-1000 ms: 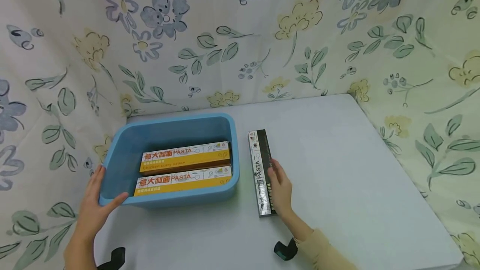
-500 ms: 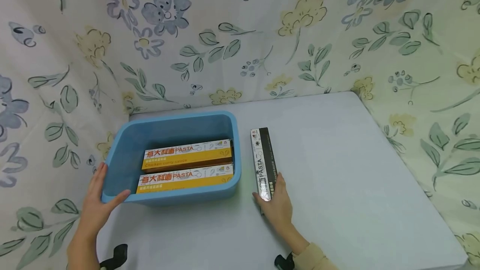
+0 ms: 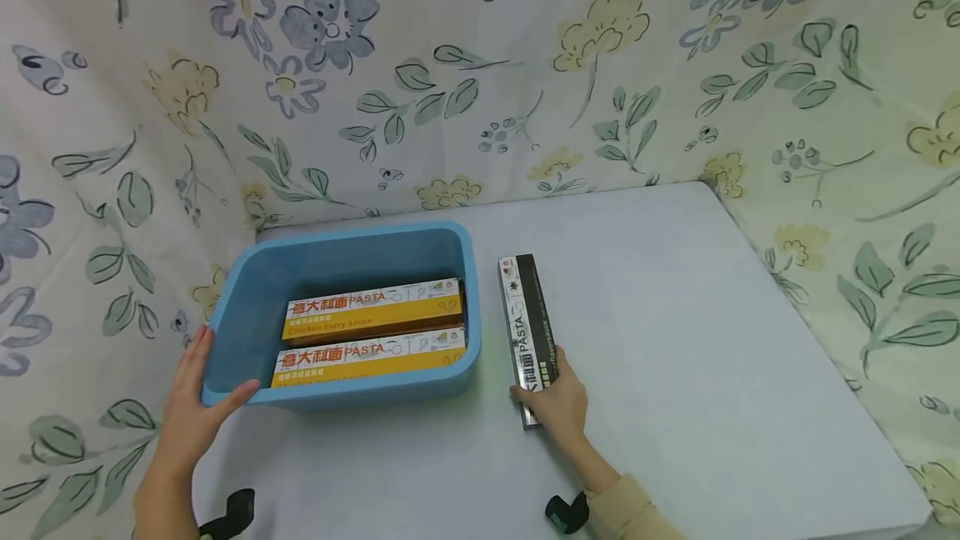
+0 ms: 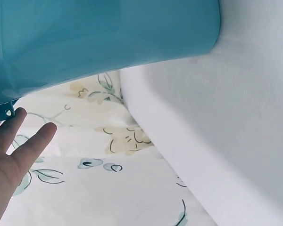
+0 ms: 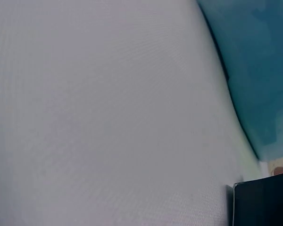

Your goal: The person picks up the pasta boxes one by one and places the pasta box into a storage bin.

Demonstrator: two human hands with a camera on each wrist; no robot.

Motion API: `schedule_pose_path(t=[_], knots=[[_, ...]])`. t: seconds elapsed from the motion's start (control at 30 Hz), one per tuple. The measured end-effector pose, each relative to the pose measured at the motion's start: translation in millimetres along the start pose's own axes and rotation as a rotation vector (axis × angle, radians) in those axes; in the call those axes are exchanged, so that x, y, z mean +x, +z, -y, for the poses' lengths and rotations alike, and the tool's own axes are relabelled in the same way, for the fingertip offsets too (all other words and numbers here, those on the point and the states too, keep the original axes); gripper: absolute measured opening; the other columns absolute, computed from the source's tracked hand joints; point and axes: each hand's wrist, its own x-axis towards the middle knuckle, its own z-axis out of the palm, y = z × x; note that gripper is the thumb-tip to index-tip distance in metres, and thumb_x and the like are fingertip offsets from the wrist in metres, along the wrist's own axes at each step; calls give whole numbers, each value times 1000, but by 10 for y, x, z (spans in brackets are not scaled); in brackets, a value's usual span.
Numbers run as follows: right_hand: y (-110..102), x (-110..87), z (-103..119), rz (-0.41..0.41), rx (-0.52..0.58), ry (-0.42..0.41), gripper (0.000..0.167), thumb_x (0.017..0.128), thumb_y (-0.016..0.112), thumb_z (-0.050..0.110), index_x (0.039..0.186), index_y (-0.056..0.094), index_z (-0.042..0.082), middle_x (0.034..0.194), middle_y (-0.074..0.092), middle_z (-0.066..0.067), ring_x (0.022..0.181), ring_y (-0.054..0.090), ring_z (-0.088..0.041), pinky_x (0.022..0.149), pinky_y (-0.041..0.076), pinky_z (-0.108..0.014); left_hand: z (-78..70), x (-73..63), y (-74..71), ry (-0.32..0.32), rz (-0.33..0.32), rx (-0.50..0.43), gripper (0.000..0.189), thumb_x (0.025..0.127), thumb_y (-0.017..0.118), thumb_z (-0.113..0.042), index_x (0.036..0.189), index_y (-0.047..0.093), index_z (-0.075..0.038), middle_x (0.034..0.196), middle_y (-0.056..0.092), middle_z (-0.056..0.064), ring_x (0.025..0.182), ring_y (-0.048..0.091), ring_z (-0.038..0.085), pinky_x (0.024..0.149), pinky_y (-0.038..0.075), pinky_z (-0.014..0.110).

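My left hand (image 3: 189,419) rests at the left front corner of a light blue plastic bin (image 3: 352,261), thumb and fingers spread against its rim. In the left wrist view, straight fingers (image 4: 35,143) reach to the bin's rim. Inside the bin lie two yellow-and-white pasta boxes, a rear box (image 3: 375,312) and a front box (image 3: 371,359). Right of the bin, a black-and-white pasta box (image 3: 527,315) lies lengthwise on the table. My right hand (image 3: 561,402) grips its near end, thumb on the left side, fingers on the right.
A white table (image 3: 697,373) bears everything. Floral curtains (image 3: 465,107) hang at the back and both sides. A black wrist-camera mount (image 3: 567,513) sits by the right sleeve (image 3: 630,511), and another mount (image 3: 228,515) by the left wrist.
My right hand has slid from the black-and-white pasta box's right side towards its near end and now spans it. The left hand and the bin stay put.
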Motion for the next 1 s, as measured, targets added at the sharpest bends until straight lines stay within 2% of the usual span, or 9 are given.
schedule_pose_path(t=[0.13, 0.33, 0.6, 0.73, 0.83, 1.0], knots=[[-27, 4, 1, 18, 13, 21, 93, 57, 91, 18, 134, 48, -10, 100, 68, -23, 80, 66, -32, 65, 54, -43, 8, 0, 4, 2, 4, -4, 92, 87, 68, -27, 157, 10, -12, 162, 4, 15, 143, 4, 50, 103, 7, 77], [-133, 48, -31, 97, -2, 113, 99, 58, 91, 24, 138, 45, -10, 120, 62, -29, 94, 65, -35, 79, 52, -47, 14, -3, 0, 6, 9, -7, 92, 87, 68, -27, 157, 10, -12, 163, 4, 14, 143, 3, 50, 103, 7, 77], [-521, 297, -131, 256, 101, 172, 96, 64, 90, 21, 142, 42, -7, 134, 53, -28, 115, 57, -40, 92, 48, -51, 18, -3, -5, -3, -5, -7, 92, 86, 68, -25, 157, 10, -13, 162, 4, 15, 143, 5, 51, 103, 8, 77], [-712, 430, -164, 299, 138, 211, 97, 66, 89, 21, 146, 38, -4, 141, 46, -27, 124, 50, -41, 97, 44, -51, 12, -2, 0, -2, -11, 5, 92, 86, 68, -25, 157, 10, -12, 162, 4, 16, 142, 5, 52, 102, 8, 77], [-841, 523, -171, 320, 137, 198, 98, 68, 88, 22, 147, 36, -4, 143, 45, -27, 123, 50, -39, 96, 44, -48, 6, -2, 3, -2, -12, 8, 92, 87, 67, -27, 157, 10, -12, 162, 4, 16, 142, 5, 52, 102, 8, 77], [-1044, 666, -134, 347, 113, 122, 100, 68, 89, 24, 148, 35, -3, 141, 46, -27, 114, 53, -35, 88, 48, -38, 2, -1, 10, -8, -12, 6, 91, 87, 67, -27, 157, 10, -12, 162, 4, 17, 142, 4, 52, 102, 7, 78]])
